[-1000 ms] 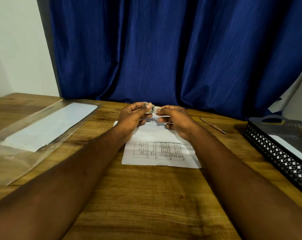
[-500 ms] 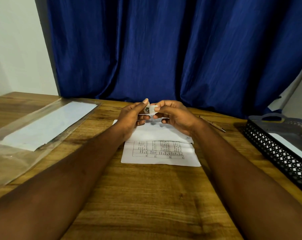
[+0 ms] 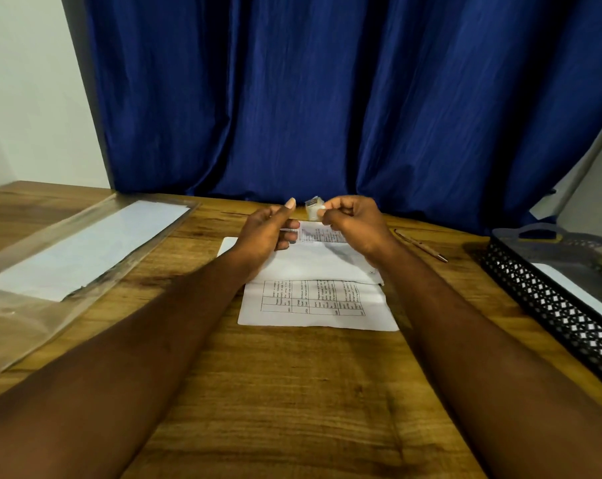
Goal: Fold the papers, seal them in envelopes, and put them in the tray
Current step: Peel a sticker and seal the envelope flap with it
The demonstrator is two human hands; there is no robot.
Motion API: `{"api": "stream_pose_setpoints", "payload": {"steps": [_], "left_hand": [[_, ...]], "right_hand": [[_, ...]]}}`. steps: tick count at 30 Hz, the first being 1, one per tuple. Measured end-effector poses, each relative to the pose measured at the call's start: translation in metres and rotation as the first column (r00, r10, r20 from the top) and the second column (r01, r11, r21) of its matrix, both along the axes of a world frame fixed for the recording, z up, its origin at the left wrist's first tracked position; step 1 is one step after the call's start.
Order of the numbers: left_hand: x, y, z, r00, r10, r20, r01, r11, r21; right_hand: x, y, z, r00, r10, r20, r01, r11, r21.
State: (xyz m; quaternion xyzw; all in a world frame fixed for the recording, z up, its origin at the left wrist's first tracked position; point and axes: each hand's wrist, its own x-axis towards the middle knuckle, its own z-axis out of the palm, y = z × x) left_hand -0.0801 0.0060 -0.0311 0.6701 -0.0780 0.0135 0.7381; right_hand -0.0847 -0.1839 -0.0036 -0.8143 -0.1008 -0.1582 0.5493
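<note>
Since the earlier frames both hands have risen off the paper and drawn apart; the small white piece, formerly pinched between both, now sits with the right hand alone. Right hand [image 3: 356, 224]: fingers curled, thumb and forefinger gripping the white piece [image 3: 314, 209], held clear above the table; what the piece is cannot be told. Left hand [image 3: 266, 231]: loosely curled, thumb raised, grasping nothing visible, at 9 o'clock of the piece and just apart from it. Paper [image 3: 318, 304]: one printed sheet with a ruled grid, flat on the table [image 3: 275, 392] at centre, its far part overlaid by a white envelope [image 3: 313, 262]; a strip of print shows at the envelope's far edge, between the hands. Pen [image 3: 421, 245]: lying at 3 o'clock of the envelope, near the right wrist, not touching it. Tray [image 3: 551, 307]: black, perforated wall, at 3 o'clock of the paper and well apart, with something white lying inside. Clear sleeve [image 3: 68, 261]: at 9 o'clock of the paper, well apart, with white sheets inside. Curtain [image 3: 327, 98]: blue, at 12 o'clock, behind the table.
</note>
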Motion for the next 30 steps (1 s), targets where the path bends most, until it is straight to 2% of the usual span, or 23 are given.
{"api": "stream_pose_setpoints", "payload": {"steps": [2, 4, 7, 9, 12, 16, 22, 26, 30], "left_hand": [[-0.002, -0.002, -0.004, 0.998, 0.013, 0.069, -0.024, 0.987, 0.158], [-0.007, -0.004, -0.010, 0.976, -0.031, 0.214, -0.062, 0.908, 0.414], [-0.014, -0.007, -0.017, 0.899, -0.222, 0.377, -0.148, 0.656, 0.740], [-0.017, -0.011, -0.018, 0.867, -0.327, 0.376, -0.180, 0.498, 0.848], [-0.019, -0.012, -0.014, 0.883, -0.360, 0.301, -0.145, 0.400, 0.905], [-0.021, -0.012, -0.013, 0.908, -0.371, 0.193, -0.076, 0.307, 0.949], [-0.021, -0.012, -0.011, 0.911, -0.378, 0.164, -0.070, 0.252, 0.965], [-0.019, -0.011, -0.010, 0.910, -0.381, 0.166, -0.081, 0.228, 0.970], [-0.018, -0.011, -0.010, 0.904, -0.389, 0.176, -0.096, 0.216, 0.972]], "right_hand": [[0.008, -0.015, -0.003, 0.987, -0.149, 0.057, 0.154, 0.984, -0.091], [0.015, -0.036, -0.008, 0.954, -0.271, 0.127, 0.295, 0.922, -0.252], [0.018, -0.069, -0.020, 0.923, -0.363, 0.129, 0.381, 0.814, -0.438], [0.019, -0.086, -0.026, 0.923, -0.361, 0.130, 0.374, 0.768, -0.521], [0.023, -0.094, -0.028, 0.915, -0.375, 0.150, 0.390, 0.726, -0.567], [0.031, -0.088, -0.032, 0.910, -0.386, 0.152, 0.400, 0.721, -0.566], [0.031, -0.085, -0.032, 0.890, -0.426, 0.163, 0.449, 0.756, -0.476], [0.018, -0.080, -0.028, 0.886, -0.425, 0.187, 0.464, 0.829, -0.313], [0.001, -0.073, -0.024, 0.917, -0.333, 0.220, 0.392, 0.853, -0.343]]}}
